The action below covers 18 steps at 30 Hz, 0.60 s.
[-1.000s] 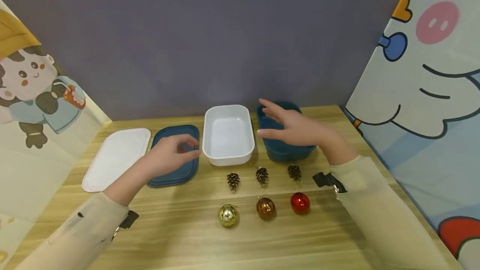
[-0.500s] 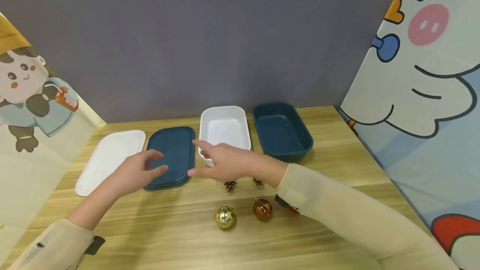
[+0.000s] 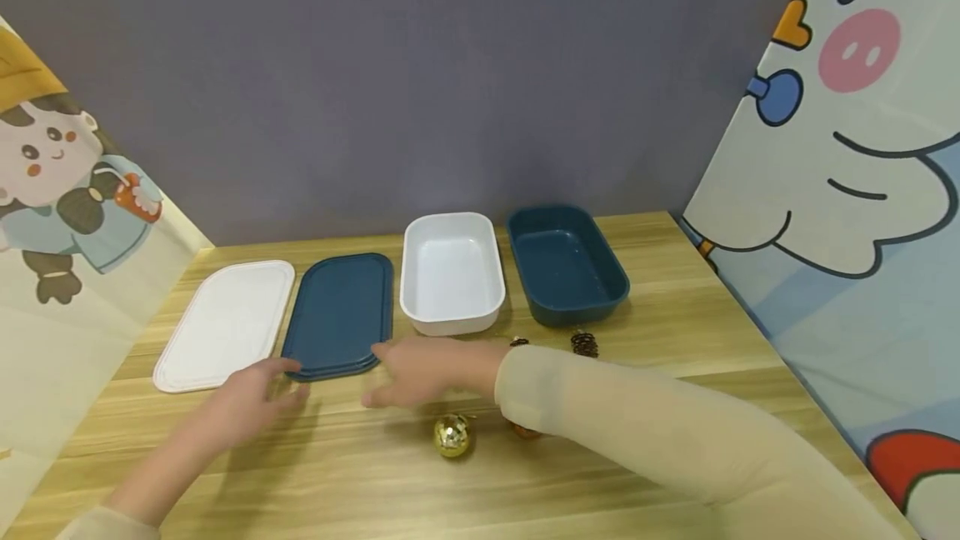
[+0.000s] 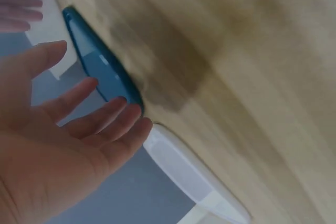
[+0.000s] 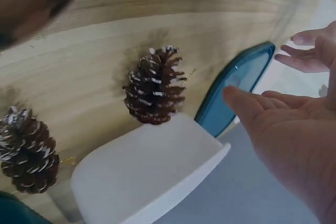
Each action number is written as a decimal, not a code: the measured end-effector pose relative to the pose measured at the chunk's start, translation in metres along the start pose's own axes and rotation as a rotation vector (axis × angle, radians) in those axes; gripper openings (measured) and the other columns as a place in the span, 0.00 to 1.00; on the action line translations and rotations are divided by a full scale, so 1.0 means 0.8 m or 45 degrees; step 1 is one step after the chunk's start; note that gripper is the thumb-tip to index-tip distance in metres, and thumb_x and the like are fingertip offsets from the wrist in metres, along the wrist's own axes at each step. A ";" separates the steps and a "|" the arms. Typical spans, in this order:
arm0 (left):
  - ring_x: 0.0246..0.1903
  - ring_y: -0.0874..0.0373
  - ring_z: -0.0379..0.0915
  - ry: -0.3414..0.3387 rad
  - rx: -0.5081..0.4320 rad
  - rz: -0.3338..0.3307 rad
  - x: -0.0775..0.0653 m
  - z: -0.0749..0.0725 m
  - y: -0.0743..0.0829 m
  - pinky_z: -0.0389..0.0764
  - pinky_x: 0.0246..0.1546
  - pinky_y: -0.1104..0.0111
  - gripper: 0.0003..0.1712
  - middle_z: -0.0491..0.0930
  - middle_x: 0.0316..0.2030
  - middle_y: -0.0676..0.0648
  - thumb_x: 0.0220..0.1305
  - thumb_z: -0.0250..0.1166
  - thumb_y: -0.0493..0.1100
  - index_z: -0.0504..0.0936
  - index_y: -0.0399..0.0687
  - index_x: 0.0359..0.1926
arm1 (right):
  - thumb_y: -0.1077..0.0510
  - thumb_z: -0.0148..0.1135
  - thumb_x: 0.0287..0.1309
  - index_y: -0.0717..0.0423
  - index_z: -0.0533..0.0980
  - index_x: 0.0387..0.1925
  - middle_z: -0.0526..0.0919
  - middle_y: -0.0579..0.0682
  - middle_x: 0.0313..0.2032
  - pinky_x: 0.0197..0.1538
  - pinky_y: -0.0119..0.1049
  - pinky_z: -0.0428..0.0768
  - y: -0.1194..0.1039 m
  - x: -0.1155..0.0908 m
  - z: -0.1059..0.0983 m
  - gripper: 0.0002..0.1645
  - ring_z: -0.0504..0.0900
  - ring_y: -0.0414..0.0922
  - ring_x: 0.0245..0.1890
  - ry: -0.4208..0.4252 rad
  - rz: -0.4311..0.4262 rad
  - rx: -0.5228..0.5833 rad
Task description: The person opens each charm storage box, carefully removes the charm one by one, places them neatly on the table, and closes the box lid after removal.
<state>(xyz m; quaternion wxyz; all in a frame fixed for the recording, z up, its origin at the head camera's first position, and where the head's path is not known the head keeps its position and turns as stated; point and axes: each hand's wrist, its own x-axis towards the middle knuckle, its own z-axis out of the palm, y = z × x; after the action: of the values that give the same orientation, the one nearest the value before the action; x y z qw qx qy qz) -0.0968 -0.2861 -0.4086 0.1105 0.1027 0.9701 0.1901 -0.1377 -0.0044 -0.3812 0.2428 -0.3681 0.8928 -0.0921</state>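
At its front left corner, the dark blue lid [image 3: 340, 311] has my left hand [image 3: 247, 402], fingertips right at the edge and thumb held apart. My right hand [image 3: 420, 367] is by the same lid's front right corner, index fingertip close to the rim. Both hands hold nothing. In the left wrist view the left hand [image 4: 68, 124] shows its fingers spread and slightly bent near the lid's edge. The right wrist view has the right hand [image 5: 294, 129] beside the blue lid [image 5: 236, 87], the other hand's fingers [image 5: 310, 51] beyond it.
A white lid [image 3: 225, 325] lies left of the blue one. White box [image 3: 453, 273] and dark blue box [image 3: 568, 269] stand at the back. A gold ball [image 3: 452, 437] lies in front; pinecones [image 5: 155, 87] and other ornaments are partly hidden by the right arm.
My right hand has swept left from above the blue box, then down to the blue lid's front right corner. The left hand has moved left and nearer, to the lid's front left corner.
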 end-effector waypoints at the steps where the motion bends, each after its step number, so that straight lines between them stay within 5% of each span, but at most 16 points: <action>1: 0.62 0.21 0.74 0.015 0.017 0.012 -0.002 0.004 -0.001 0.81 0.57 0.35 0.35 0.77 0.65 0.22 0.76 0.66 0.54 0.76 0.29 0.67 | 0.28 0.53 0.75 0.57 0.54 0.84 0.59 0.54 0.83 0.84 0.37 0.61 0.000 0.006 0.005 0.54 0.62 0.47 0.83 -0.006 0.008 -0.021; 8: 0.64 0.19 0.72 0.119 0.088 0.070 -0.013 0.018 0.000 0.76 0.61 0.31 0.32 0.74 0.66 0.20 0.73 0.69 0.50 0.79 0.28 0.64 | 0.24 0.50 0.74 0.52 0.51 0.86 0.51 0.54 0.86 0.86 0.39 0.54 0.005 0.027 0.032 0.56 0.52 0.48 0.86 -0.043 0.050 -0.162; 18: 0.62 0.22 0.75 0.061 0.174 0.069 -0.010 0.013 0.008 0.79 0.60 0.34 0.32 0.77 0.63 0.21 0.73 0.69 0.51 0.81 0.24 0.61 | 0.26 0.49 0.75 0.52 0.53 0.85 0.51 0.51 0.86 0.86 0.37 0.54 -0.015 0.023 0.024 0.53 0.52 0.46 0.86 -0.097 0.058 -0.253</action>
<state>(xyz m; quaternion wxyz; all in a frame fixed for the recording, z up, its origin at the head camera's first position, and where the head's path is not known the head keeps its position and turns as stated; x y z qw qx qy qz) -0.0852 -0.2790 -0.4139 0.0749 0.1318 0.9800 0.1288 -0.1317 -0.0254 -0.4007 0.2410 -0.3731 0.8958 0.0163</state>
